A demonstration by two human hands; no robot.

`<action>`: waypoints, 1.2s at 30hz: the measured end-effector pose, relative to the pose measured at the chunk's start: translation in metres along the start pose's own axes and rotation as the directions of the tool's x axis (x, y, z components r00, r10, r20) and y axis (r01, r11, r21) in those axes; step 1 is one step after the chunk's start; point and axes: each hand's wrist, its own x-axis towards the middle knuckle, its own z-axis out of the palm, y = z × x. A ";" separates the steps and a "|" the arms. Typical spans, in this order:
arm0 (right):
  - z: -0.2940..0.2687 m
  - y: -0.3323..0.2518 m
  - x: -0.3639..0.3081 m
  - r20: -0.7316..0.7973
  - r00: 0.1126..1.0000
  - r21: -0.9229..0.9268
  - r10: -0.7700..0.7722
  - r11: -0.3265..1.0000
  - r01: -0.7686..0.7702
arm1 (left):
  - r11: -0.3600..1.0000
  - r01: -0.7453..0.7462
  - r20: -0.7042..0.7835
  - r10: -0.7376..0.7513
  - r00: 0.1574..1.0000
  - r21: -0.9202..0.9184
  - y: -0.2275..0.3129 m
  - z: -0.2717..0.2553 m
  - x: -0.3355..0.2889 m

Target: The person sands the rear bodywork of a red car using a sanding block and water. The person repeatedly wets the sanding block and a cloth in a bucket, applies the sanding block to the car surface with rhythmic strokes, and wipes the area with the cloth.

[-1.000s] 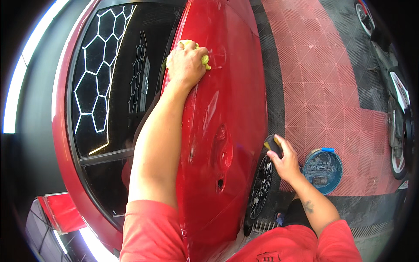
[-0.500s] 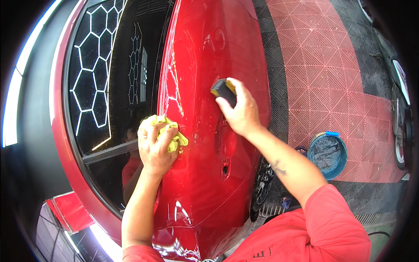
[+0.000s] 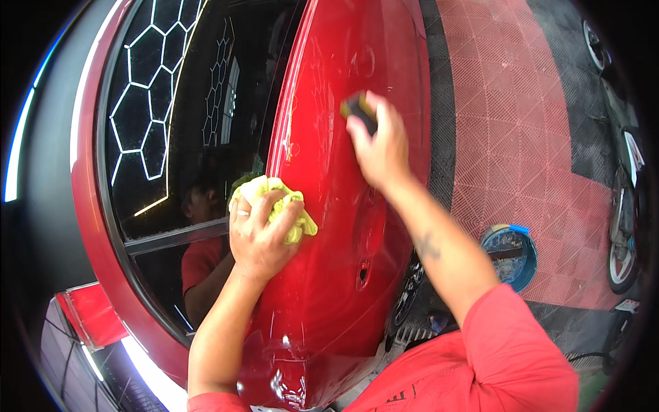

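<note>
The left hand [image 3: 259,237] grips a bunched yellow cloth [image 3: 303,225] at the lower edge of the car window [image 3: 185,130]. Ahead and rightward, the right hand [image 3: 382,147] clasps a dark block [image 3: 362,114] over the red door [image 3: 322,206], contact unclear. Right of both hands stands a blue bucket [image 3: 528,266].

Bare hands, two: left hand [image 3: 264,240], one; right hand [image 3: 384,151], one. Yellow-green cloth [image 3: 304,225], one. Black-and-yellow block [image 3: 362,113], one. Red car [image 3: 326,233], one, with visible window panes [image 3: 189,103], two; dark door hole [image 3: 364,275], one. Blue bucket [image 3: 530,259], one. Forearm tattoo [image 3: 428,245], one. Red shirt [image 3: 439,371], one.
</note>
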 end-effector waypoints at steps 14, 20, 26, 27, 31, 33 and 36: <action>-0.019 -0.031 -0.077 0.089 0.996 0.071 -0.027 0.997 0.021 | 1.000 0.010 -0.010 -0.010 1.000 0.001 -0.001 -0.002 -0.007; -0.013 0.043 0.040 -0.064 0.995 -0.049 0.074 0.996 -0.077 | 0.999 -0.040 -0.043 0.039 0.998 -0.023 0.005 0.004 0.011; -0.017 -0.035 -0.085 0.100 0.994 0.079 -0.034 0.997 0.026 | 1.000 -0.013 0.006 0.013 1.000 0.009 -0.004 -0.005 -0.009; -0.026 -0.039 -0.092 0.166 0.986 0.086 -0.004 0.996 -0.010 | 1.000 -0.016 0.011 0.016 1.000 0.006 -0.003 -0.005 -0.008; -0.008 0.036 0.020 -0.048 0.996 -0.026 0.077 0.997 -0.079 | 0.998 -0.054 -0.008 0.054 0.999 -0.023 0.000 0.000 0.007; 0.000 0.043 0.044 -0.082 0.982 -0.004 0.168 0.986 -0.169 | 0.998 -0.051 -0.001 0.051 0.999 -0.021 -0.001 0.001 0.006; 0.002 -0.014 -0.042 -0.010 0.999 0.053 0.047 0.998 -0.046 | 1.000 -0.021 0.016 0.021 1.000 -0.008 -0.006 -0.003 -0.008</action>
